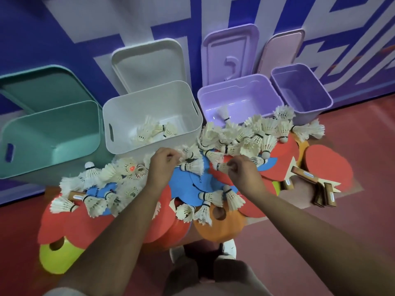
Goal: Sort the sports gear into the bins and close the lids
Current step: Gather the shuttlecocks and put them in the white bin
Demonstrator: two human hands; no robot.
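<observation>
Firstly, left hand [163, 165]: its fingers are curling and pinching the held shuttlecock [192, 166] near the cork end, just in front of the white bin [119, 116].
Right hand [243, 174]: its fingers are curling too and pinching the second shuttlecock [221, 166] at the near edge of the shuttlecock pile [245, 137].
White bin: it is standing open between the teal bin [53, 116] and the lilac bin [235, 82]; several sorted shuttlecocks [154, 131] are lying on its bottom.
Lilac bin: it is standing open, and a single shuttlecock [223, 113] is lying inside near the front wall.
Small purple bin [299, 86]: it is standing open at the far right, just beside the lilac bin.
Lids: the teal lid [42, 86], white lid [147, 60], lilac lid [230, 52] and pink lid [282, 50] are leaning on the wall [64, 28], each behind one bin.
Shuttlecock pile: it is spreading in front of the bins, over the paddles.
Paddles: the red paddles [327, 167] are lying at the right, the blue paddles [196, 184] between the two forearms.
Cones: a yellow cone [55, 257] is lying at the lower left, an orange cone [220, 225] near the middle, both on the red floor [342, 231].
</observation>
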